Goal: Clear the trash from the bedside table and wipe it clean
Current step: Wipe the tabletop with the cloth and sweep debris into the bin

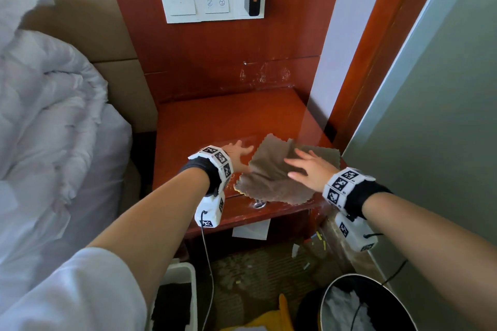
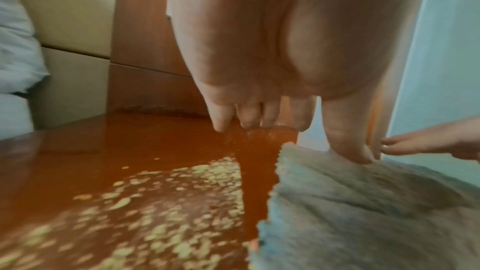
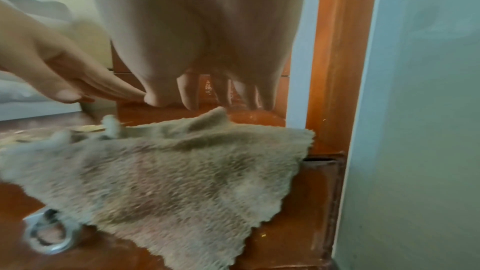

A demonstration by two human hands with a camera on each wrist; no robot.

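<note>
**Wiping stage: cloth is laid out, not yet gathered**

Spreading seems done: the cloth (image 1: 282, 169) lies rumpled on the desk (image 1: 228, 118) front, one corner past the edge. Your left hand (image 1: 238, 154) is released, fingers straight, thumb touching the cloth's edge. Your right hand (image 1: 313, 169) is released too, flat over the cloth. No trash shows on top; the bin (image 1: 376, 303) stands below. Next, press down and sweep across the pale speckles (image 2: 161, 198) on the left.

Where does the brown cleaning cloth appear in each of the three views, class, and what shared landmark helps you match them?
Head: the cloth lies at lower centre, on the near right part of the bedside table.
Left wrist: the cloth fills the lower right.
Right wrist: the cloth spreads across the lower left and centre.
Shared landmark: the orange door frame to the right of the table.
</note>
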